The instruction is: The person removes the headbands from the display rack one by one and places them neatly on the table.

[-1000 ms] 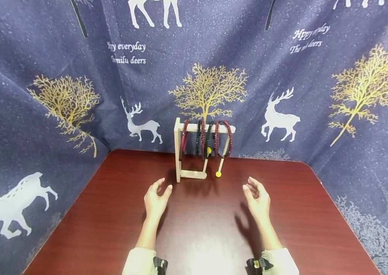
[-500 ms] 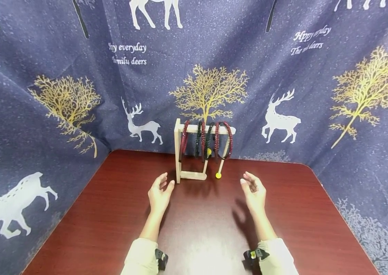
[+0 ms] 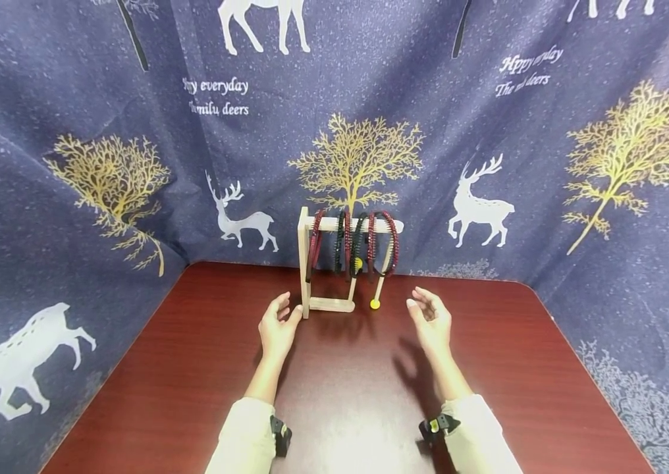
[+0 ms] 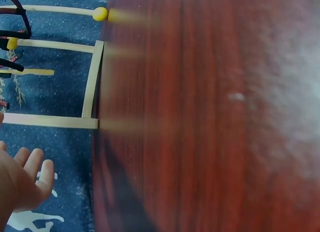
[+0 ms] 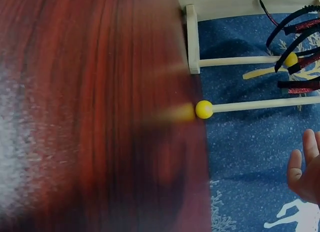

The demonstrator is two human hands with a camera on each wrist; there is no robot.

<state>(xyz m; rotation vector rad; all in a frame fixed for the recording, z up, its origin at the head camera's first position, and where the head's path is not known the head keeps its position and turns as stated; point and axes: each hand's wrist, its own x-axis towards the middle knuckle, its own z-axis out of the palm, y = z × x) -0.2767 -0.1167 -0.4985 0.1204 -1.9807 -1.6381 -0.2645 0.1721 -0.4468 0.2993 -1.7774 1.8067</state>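
Beyond and between the hands (image 3: pixel 278 330) (image 3: pixel 432 326) stands a rack (image 3: pixel 303 266).

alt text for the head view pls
A person's left grip and right grip, holding nothing, are either side of a wooden stand hung with red and black headbands on a reddish table. Behind is blue cloth printed with deer and trees.

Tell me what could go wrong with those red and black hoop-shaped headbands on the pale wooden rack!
The bare left hand is near the flat upright post of the pale wooden rack, so a bump might tip it. The red and black hoop-shaped headbands hang over a straight wooden bar with a rounded free end, so they could slide off if it tilts. Several hang close together, so pulling one might drag a neighbour.
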